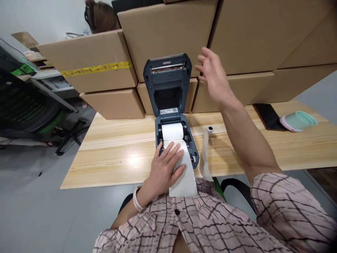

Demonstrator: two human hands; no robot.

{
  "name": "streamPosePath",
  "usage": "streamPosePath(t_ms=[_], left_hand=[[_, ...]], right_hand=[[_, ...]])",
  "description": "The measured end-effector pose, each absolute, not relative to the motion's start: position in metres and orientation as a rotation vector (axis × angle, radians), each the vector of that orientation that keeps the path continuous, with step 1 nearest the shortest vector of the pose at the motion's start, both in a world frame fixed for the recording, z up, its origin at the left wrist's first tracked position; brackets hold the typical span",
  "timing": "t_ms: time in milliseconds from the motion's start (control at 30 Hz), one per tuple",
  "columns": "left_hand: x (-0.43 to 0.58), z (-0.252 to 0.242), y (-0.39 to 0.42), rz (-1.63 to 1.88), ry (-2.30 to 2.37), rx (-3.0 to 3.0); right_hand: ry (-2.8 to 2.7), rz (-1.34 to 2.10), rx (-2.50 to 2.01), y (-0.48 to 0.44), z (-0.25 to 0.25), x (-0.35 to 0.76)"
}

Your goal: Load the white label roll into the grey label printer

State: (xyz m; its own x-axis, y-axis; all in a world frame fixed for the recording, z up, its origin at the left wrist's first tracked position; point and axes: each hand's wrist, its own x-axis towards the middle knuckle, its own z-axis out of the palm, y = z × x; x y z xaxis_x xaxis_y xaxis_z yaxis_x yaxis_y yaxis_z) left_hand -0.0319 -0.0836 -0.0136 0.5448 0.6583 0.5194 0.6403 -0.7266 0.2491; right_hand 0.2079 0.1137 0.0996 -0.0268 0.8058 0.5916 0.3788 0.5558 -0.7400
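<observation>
A dark grey label printer point(195, 154) stands on the wooden table with its lid point(168, 82) tipped up and back. Inside it sits a white label roll point(172, 131), and a strip of labels point(184, 182) runs out over the front towards my shirt. My left hand point(165, 165) lies flat on that strip, fingers stretched towards the roll. My right hand point(212, 70) is raised in the air to the right of the lid, apart from it. Its fingers are loosely curled and apart, with nothing seen in them.
A small paper roll point(210, 130) with a trailing strip lies right of the printer. Cardboard boxes point(168, 35) are stacked behind. A black phone point(271, 116) and a teal cup point(300, 120) are on the table's right. A person's head point(102, 17) shows behind the boxes; an office chair point(28, 105) stands left.
</observation>
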Motion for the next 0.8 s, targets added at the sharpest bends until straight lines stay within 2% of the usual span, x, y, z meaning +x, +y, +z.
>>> streamPosePath(t_ms=[100,167,333,433,600,800], left_hand=[[-0.031,-0.016,-0.081,0.968,1.138,2.733],[-0.033,-0.017,-0.083,1.012,1.101,2.698],[-0.043,-0.021,-0.097,1.449,1.236,2.19],[-0.05,-0.022,-0.097,1.663,1.292,1.731],[-0.047,-0.022,-0.082,1.529,1.178,1.302],[-0.041,-0.017,-0.074,1.367,1.101,1.149]], right_hand=[[-1.742,0.76,-1.022,0.153,0.114,0.187],[-1.784,0.795,-0.99,0.151,0.118,0.178],[-1.821,0.43,-0.834,0.062,0.098,0.186],[-2.012,0.397,-0.719,-0.008,0.07,0.2],[-2.227,0.256,-0.843,-0.072,0.018,0.21],[-2.027,0.192,-0.882,-0.077,-0.007,0.196]])
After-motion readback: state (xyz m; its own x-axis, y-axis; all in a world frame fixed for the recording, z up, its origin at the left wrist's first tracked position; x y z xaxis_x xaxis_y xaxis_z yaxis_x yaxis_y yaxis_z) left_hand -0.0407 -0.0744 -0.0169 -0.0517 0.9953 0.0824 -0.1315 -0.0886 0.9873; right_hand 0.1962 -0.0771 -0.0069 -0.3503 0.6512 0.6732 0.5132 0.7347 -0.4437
